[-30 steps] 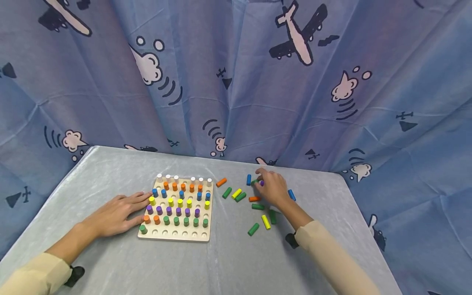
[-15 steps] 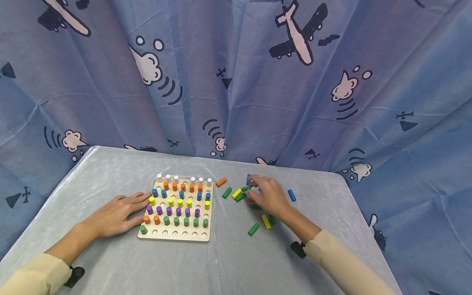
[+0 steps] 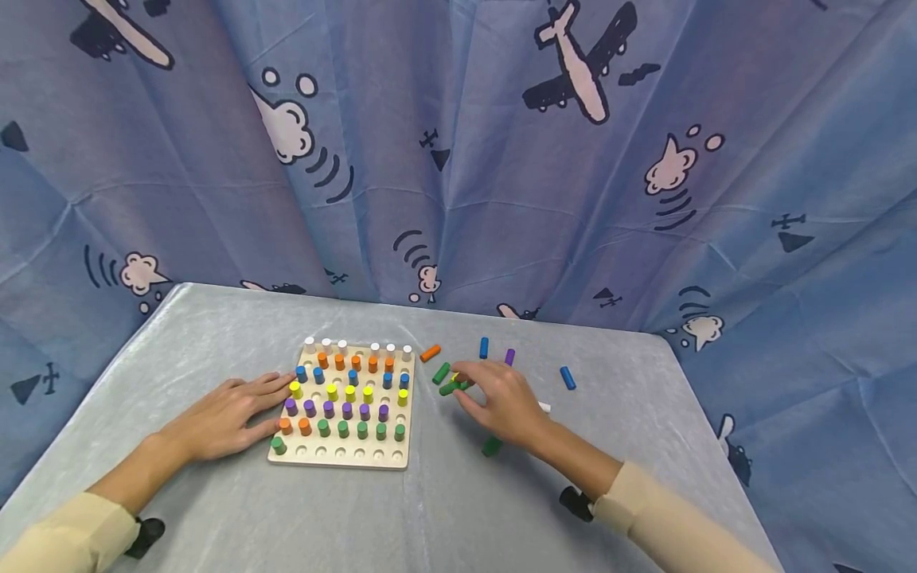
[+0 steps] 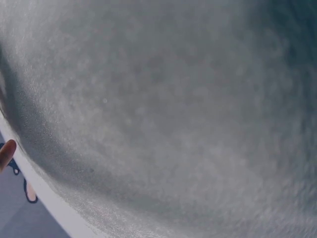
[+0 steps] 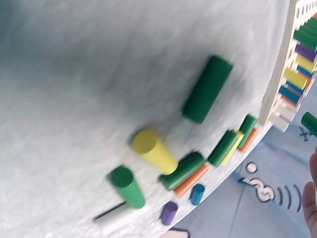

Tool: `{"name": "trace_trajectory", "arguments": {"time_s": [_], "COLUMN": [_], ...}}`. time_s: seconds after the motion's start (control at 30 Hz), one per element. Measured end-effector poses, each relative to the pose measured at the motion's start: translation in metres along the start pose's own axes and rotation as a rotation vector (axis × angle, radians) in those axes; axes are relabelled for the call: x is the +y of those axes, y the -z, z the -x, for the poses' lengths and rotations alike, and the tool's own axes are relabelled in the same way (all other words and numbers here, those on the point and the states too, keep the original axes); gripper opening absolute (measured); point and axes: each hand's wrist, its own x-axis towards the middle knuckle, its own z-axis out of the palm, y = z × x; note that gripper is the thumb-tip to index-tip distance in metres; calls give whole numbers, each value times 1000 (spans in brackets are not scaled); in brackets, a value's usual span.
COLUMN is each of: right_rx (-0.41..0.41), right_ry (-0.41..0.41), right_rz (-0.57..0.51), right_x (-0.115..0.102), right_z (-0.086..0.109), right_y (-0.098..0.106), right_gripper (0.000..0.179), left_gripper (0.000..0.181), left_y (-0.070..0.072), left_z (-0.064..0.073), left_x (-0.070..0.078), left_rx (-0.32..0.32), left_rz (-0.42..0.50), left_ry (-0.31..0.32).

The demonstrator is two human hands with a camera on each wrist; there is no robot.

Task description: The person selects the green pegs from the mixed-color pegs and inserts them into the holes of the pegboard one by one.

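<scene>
A wooden pegboard (image 3: 286, 459) stands on the table with rows of upright coloured pegs: white, orange, blue, yellow, purple and green. My left hand (image 3: 232, 415) lies flat, its straight fingers touching the board's left edge. To the right of the board, my right hand (image 3: 501, 402) pinches a green peg (image 3: 449, 388) between thumb and fingers, above the loose pegs. In the right wrist view that green peg (image 5: 310, 123) sticks out past the fingertips at the right edge. The left wrist view holds mostly tablecloth (image 4: 163, 114) and one fingertip (image 4: 7, 153).
Several loose pegs lie right of the board, among them an orange peg (image 3: 430, 353), a blue peg (image 3: 484, 348), a purple peg (image 3: 509, 356) and a white peg (image 3: 544, 407). A yellow peg (image 5: 154, 151) lies under the right hand. A patterned curtain (image 3: 458, 159) hangs behind the table.
My right hand has lifted a green peg from the back of the loose pegs and carried it left and nearer to me. The purple and white pegs are uncovered. The left hand stays put.
</scene>
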Motion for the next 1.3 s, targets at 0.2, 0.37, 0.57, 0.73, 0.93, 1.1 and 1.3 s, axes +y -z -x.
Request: {"name": "trace_trajectory", "arguments": {"time_s": [0.2, 0.37, 0.57, 0.73, 0.93, 1.1, 1.3], "right_rx": [3, -23, -39, -62, -107, -150, -186], "right_ry": [43, 58, 104, 127, 175, 138, 99], "right_rz": [-35, -80, -128, -156, -190, -208, -222], "right_x": [-16, -31, -40, -44, -48, -51, -51], "right_z": [-1, 1, 5, 5, 6, 8, 9], "right_y": [-4, -9, -20, -27, -34, -38, -41], "right_gripper": [30, 33, 31, 29, 31, 32, 33], "left_gripper": [54, 54, 54, 54, 54, 54, 54], "left_y": [0, 1, 1, -1, -2, -1, -1], "left_z": [1, 0, 1, 0, 0, 0, 0], "left_x": [0, 0, 0, -1, -2, -1, 0], "left_rx": [6, 5, 8, 24, 45, 26, 16], "left_rz": [3, 8, 14, 12, -1, 6, 16], "left_ry": [-5, -2, 0, -12, -17, -8, -3]}}
